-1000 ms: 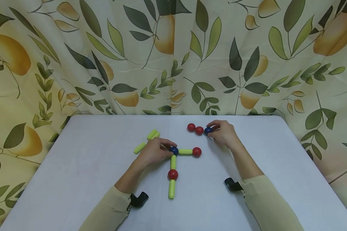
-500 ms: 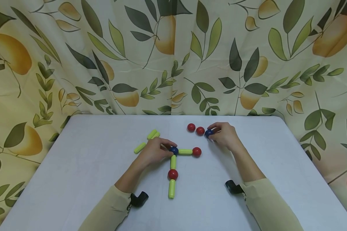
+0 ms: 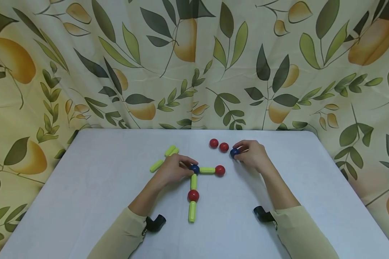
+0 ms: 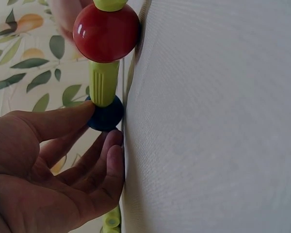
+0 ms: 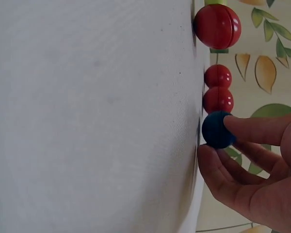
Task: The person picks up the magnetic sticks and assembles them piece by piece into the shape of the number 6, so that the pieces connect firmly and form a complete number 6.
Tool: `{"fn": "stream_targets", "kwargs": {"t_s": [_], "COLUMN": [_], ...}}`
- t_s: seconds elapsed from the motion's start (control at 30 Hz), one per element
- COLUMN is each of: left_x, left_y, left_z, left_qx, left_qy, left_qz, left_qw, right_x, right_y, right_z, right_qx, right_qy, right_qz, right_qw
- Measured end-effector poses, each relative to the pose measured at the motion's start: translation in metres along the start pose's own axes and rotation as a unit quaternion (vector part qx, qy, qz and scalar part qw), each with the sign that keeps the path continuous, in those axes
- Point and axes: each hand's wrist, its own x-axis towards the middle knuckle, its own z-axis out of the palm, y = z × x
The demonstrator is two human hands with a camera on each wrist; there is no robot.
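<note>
Blue ball [image 3: 234, 153] pinched in my right hand [image 3: 254, 155], near the table's [image 3: 68, 187] far edge, right of and beyond the red ball [image 3: 220, 170] capping a lime rod [image 3: 207, 170] parallel to that edge. My left hand [image 3: 173, 169], farther from that cap, pinches the blue joint ball [image 3: 195, 169].

- White table [image 3: 230, 219], spread beneath the fingers [image 3: 187, 158] of both hands, its rounded far corners beyond them on either side
- Cream curtain [image 3: 181, 70], hanging behind, beyond all the fingertips
- Vertical join [image 3: 195, 39] in its print, above the left fingertips
- Printed orange fruit [image 3: 277, 114], beyond and right of the right fingers
- Printed green leaves [image 3: 220, 105], beyond the gap between both hands' fingers
</note>
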Motion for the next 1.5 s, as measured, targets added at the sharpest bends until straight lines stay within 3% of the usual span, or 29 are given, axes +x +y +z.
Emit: {"fn": "stream_targets", "kwargs": {"t_s": [0.6,0.8,1.07,1.27,1.5], "left_x": [0.001,0.0,-0.002,-0.003,-0.001], "left_y": [-0.001,0.0,0.002,0.003,0.001], "left_z": [0.002,0.001,-0.001,-0.002,-0.001], "left_qx": [0.001,-0.001,-0.009,-0.012,-0.009], "left_qy": [0.006,0.005,0.005,0.002,0.002], "left_qz": [0.0,-0.003,0.007,0.007,0.001], "left_qw": [1.0,1.0,0.9999,0.9999,1.0], "right_x": [-0.044,-0.061,-0.079,-0.087,-0.093], "right_y": [0.002,-0.003,-0.021,-0.031,-0.038], "right_z": [0.0,0.005,0.013,0.027,0.042], "right_qx": [-0.024,-0.039,-0.065,-0.07,-0.063], "right_qy": [-0.012,-0.053,-0.116,-0.147,-0.2], "right_qz": [-0.031,-0.062,-0.115,-0.126,-0.171], "right_qw": [0.9992,0.9959,0.9844,0.9785,0.9628]}}
